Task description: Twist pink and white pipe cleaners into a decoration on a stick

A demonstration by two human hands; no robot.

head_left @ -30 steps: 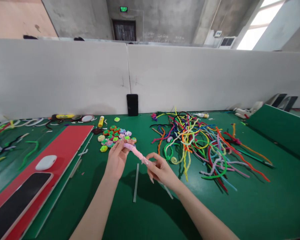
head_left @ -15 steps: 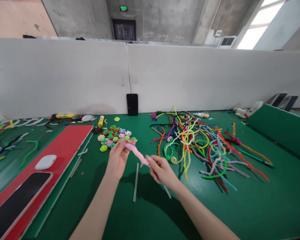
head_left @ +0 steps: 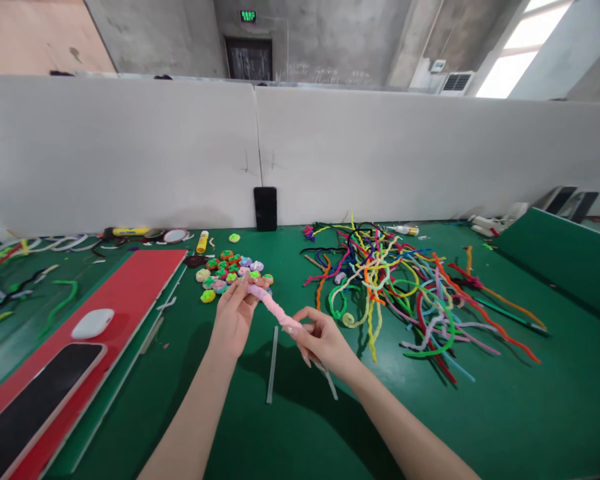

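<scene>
A fuzzy pipe-cleaner-wrapped stick (head_left: pixel 271 307), lilac at its far end and pink along the rest, spans the space between my hands. At the lilac end, my left hand (head_left: pixel 235 313) is closed on it, fingers pinching. Thumb and fingers of my right hand (head_left: pixel 320 339) pinch the pink end. A thin translucent rod (head_left: pixel 332 385) shows below my right hand; whether it is the bare end of the same stick is hidden. Another translucent rod (head_left: pixel 273 365) lies on the green table between my forearms. Small fuzzy coloured flowers (head_left: pixel 230 270) cluster just beyond my left hand.
A tangled pile of pipe cleaners (head_left: pixel 385 287) spreads to the right. On the left, a red board (head_left: pixel 140 287) carries a phone (head_left: pixel 45 407) and a white case (head_left: pixel 93 324). A black phone (head_left: pixel 265 209) leans on the white partition (head_left: pixel 380 153), with a glue stick (head_left: pixel 203 242) nearby.
My right hand has shifted slightly left along the pink end, its fingers regripping. The rod below it has swung a little left. My left hand stays almost still.
</scene>
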